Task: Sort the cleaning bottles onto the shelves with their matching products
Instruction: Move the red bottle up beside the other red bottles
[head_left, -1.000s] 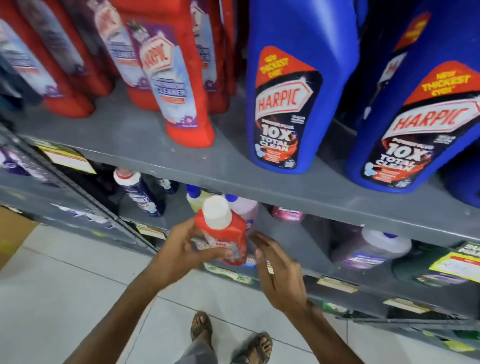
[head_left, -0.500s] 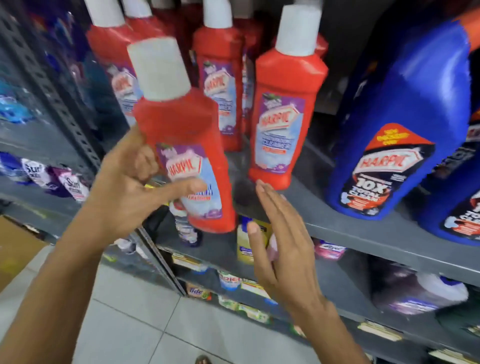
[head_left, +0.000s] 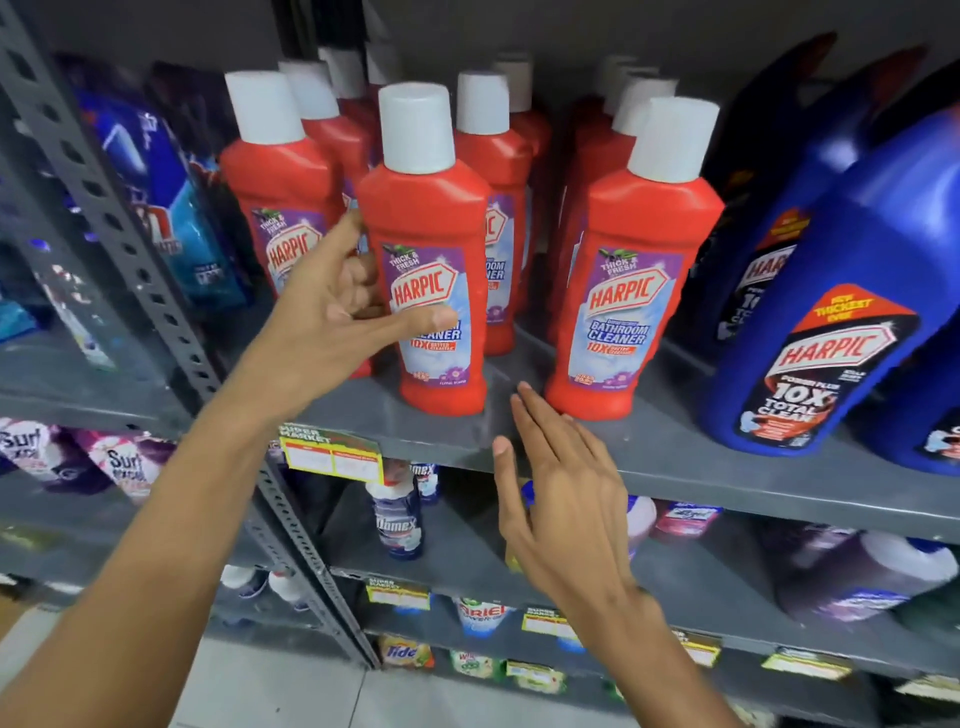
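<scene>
A red Harpic bathroom cleaner bottle (head_left: 431, 234) with a white cap stands upright at the front of the grey shelf (head_left: 675, 457), among several matching red bottles (head_left: 623, 291). My left hand (head_left: 322, 322) is on it: the thumb lies across the label and the fingers curl at its left side. My right hand (head_left: 561, 499) is flat with fingers apart, holding nothing, its fingertips just below the shelf's front edge between two red bottles.
Big blue Harpic jugs (head_left: 841, 312) fill the shelf to the right. A perforated grey upright (head_left: 156, 291) runs down the left. Below are a Domex bottle (head_left: 397, 519), Surf packs (head_left: 119, 462) and a yellow price tag (head_left: 332, 454).
My left hand lifted the red bottle from the lower shelves up to the shelf of red bottles, where it now stands. My right hand followed upward, holding nothing.
</scene>
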